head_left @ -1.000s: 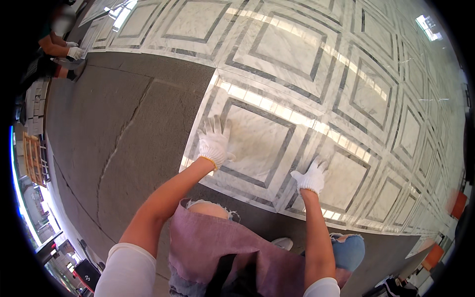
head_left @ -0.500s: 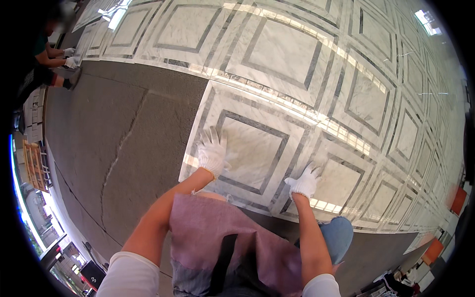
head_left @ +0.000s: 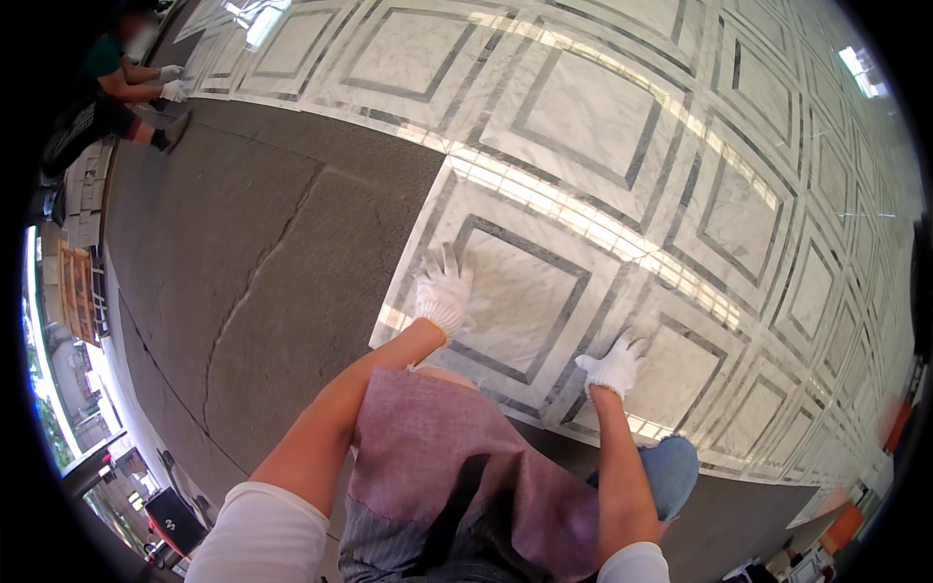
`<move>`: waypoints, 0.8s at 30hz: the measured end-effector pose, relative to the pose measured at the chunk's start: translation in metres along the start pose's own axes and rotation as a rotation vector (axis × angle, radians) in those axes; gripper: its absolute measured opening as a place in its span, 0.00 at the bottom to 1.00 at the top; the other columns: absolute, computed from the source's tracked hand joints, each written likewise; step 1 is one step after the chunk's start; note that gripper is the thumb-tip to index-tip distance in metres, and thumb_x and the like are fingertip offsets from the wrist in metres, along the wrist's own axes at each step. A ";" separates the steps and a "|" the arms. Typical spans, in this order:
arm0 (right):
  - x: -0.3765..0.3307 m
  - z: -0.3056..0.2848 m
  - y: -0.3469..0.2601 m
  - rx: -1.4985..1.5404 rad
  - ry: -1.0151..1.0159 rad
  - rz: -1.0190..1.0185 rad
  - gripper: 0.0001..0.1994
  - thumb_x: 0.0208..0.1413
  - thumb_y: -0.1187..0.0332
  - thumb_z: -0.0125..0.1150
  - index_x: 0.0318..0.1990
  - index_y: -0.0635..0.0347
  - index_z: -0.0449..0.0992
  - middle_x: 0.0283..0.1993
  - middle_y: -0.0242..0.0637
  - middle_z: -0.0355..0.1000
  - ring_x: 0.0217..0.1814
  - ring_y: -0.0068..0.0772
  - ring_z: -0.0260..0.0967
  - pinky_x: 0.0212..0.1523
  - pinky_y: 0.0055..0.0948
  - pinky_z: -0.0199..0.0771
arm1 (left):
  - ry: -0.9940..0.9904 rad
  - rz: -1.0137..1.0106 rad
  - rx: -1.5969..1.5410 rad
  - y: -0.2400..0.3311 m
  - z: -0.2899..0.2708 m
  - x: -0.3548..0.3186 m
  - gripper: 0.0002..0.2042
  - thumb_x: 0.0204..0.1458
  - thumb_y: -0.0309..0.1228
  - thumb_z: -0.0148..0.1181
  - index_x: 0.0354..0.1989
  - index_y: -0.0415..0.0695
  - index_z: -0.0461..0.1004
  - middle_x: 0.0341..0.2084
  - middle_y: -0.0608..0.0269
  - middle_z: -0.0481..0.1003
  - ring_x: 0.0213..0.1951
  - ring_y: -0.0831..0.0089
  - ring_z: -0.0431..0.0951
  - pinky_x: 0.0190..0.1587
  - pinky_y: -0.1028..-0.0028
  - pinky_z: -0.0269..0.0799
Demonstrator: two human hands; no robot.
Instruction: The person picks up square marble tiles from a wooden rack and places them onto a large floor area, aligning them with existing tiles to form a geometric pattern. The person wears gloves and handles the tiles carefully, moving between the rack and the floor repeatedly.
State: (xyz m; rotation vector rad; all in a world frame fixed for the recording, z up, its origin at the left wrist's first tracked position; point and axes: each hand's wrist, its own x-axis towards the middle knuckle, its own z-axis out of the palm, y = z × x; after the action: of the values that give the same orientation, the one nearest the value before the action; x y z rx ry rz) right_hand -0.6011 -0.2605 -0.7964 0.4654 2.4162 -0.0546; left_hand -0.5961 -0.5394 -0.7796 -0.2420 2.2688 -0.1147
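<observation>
A: Gloves first: how are the hands set?

B: Both white work gloves are laid flat, nothing gripped. The left hand [head_left: 443, 293] is spread wide, fingers fanned, palm down on the marble tile [head_left: 505, 291] with the dark grey square border. The right hand [head_left: 614, 363] is also opened, pressed near that tile's lower right edge, about where it meets the next tile [head_left: 680, 374].

A: Where is the tile lying?

B: At the near corner of the laid marble floor [head_left: 622, 107], just beside the bare grey bedding [head_left: 243, 253], which is marked by a long crack. Its left edge is met by that grey surface.

A: How would the pressing be done well?

B: By judgement, weight would best be kept even through both palms, so the tile is seated level and no corner is tipped. The joint under the right hand should be felt for a lip against the neighbour, and the grey border lines kept in line across the seam.

A: Any containers to be noted?

B: None can be made out near the hands. Only stacked wooden frames [head_left: 78, 291] are seen far left, their contents too small to tell. Another person's gloved hands [head_left: 173, 83] are seen at the far upper left, well apart.
</observation>
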 end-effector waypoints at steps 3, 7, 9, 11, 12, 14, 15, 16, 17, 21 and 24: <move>0.000 -0.001 -0.001 -0.003 -0.015 0.006 0.58 0.32 0.53 0.77 0.70 0.52 0.42 0.74 0.48 0.35 0.71 0.60 0.43 0.63 0.46 0.61 | 0.018 0.004 0.001 -0.002 0.003 0.000 0.62 0.33 0.57 0.70 0.71 0.46 0.33 0.69 0.39 0.38 0.68 0.35 0.40 0.62 0.44 0.51; 0.002 0.004 0.004 0.010 0.011 -0.009 0.59 0.32 0.53 0.77 0.70 0.51 0.42 0.74 0.47 0.36 0.72 0.59 0.43 0.63 0.46 0.61 | 0.002 0.001 -0.008 -0.001 0.002 0.000 0.63 0.32 0.57 0.71 0.71 0.45 0.32 0.69 0.39 0.37 0.68 0.35 0.40 0.62 0.43 0.51; 0.004 0.006 0.007 0.042 0.016 -0.025 0.61 0.29 0.52 0.78 0.70 0.53 0.42 0.74 0.51 0.35 0.71 0.63 0.43 0.65 0.45 0.58 | 0.022 0.010 -0.018 -0.002 0.004 -0.001 0.63 0.32 0.58 0.71 0.71 0.45 0.32 0.69 0.39 0.37 0.68 0.35 0.40 0.62 0.43 0.51; 0.006 0.008 0.008 0.058 0.018 -0.035 0.62 0.27 0.52 0.78 0.71 0.54 0.42 0.74 0.53 0.35 0.71 0.65 0.43 0.65 0.44 0.57 | 0.004 0.005 -0.018 -0.002 0.002 -0.002 0.64 0.32 0.58 0.71 0.70 0.45 0.32 0.69 0.39 0.36 0.68 0.35 0.40 0.62 0.43 0.51; 0.006 0.009 0.009 0.058 0.017 -0.036 0.62 0.27 0.52 0.78 0.71 0.54 0.42 0.74 0.53 0.35 0.71 0.65 0.43 0.65 0.45 0.56 | -0.005 0.003 -0.019 -0.003 0.001 -0.002 0.64 0.31 0.58 0.71 0.70 0.45 0.32 0.69 0.39 0.36 0.68 0.35 0.39 0.62 0.43 0.51; 0.006 0.009 0.010 0.058 0.019 -0.039 0.62 0.27 0.52 0.78 0.71 0.53 0.42 0.74 0.53 0.35 0.71 0.66 0.43 0.65 0.45 0.56 | -0.004 0.001 -0.022 -0.002 0.002 0.000 0.64 0.31 0.58 0.72 0.70 0.45 0.32 0.69 0.40 0.36 0.68 0.35 0.39 0.63 0.43 0.50; 0.006 0.010 0.011 0.057 0.021 -0.040 0.62 0.27 0.52 0.78 0.71 0.53 0.42 0.74 0.53 0.35 0.71 0.66 0.43 0.66 0.45 0.56 | -0.004 0.000 -0.024 -0.002 0.003 0.000 0.64 0.31 0.58 0.72 0.70 0.45 0.32 0.69 0.40 0.36 0.68 0.35 0.39 0.63 0.43 0.50; 0.006 0.010 0.011 0.056 0.024 -0.041 0.62 0.27 0.52 0.78 0.71 0.53 0.42 0.74 0.53 0.35 0.71 0.66 0.43 0.66 0.45 0.56 | 0.005 -0.002 -0.026 -0.002 0.003 0.000 0.64 0.30 0.57 0.72 0.70 0.45 0.33 0.69 0.40 0.36 0.68 0.36 0.40 0.62 0.43 0.51; 0.005 0.009 0.010 0.042 0.023 -0.036 0.61 0.29 0.52 0.78 0.71 0.53 0.42 0.74 0.51 0.35 0.71 0.64 0.43 0.65 0.45 0.58 | 0.012 -0.004 -0.027 -0.001 0.003 -0.001 0.65 0.29 0.57 0.73 0.70 0.44 0.34 0.69 0.40 0.36 0.68 0.37 0.40 0.62 0.42 0.51; 0.001 0.005 0.005 0.006 0.016 -0.020 0.59 0.31 0.52 0.78 0.70 0.52 0.43 0.74 0.48 0.37 0.71 0.61 0.43 0.64 0.45 0.61 | 0.021 -0.010 -0.031 -0.002 0.004 0.000 0.65 0.28 0.57 0.73 0.70 0.44 0.34 0.69 0.39 0.36 0.68 0.38 0.41 0.62 0.42 0.52; 0.003 0.006 0.007 0.025 0.008 -0.023 0.61 0.29 0.52 0.78 0.71 0.52 0.41 0.74 0.51 0.36 0.71 0.64 0.42 0.65 0.45 0.56 | 0.030 -0.004 -0.046 -0.003 0.006 0.002 0.64 0.29 0.56 0.73 0.70 0.45 0.34 0.69 0.40 0.37 0.68 0.35 0.40 0.61 0.42 0.52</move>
State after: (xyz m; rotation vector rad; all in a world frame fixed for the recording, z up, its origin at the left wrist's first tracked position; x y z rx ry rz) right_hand -0.5971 -0.2544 -0.8025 0.4506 2.4312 -0.0936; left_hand -0.5926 -0.5424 -0.7841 -0.2707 2.3030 -0.0683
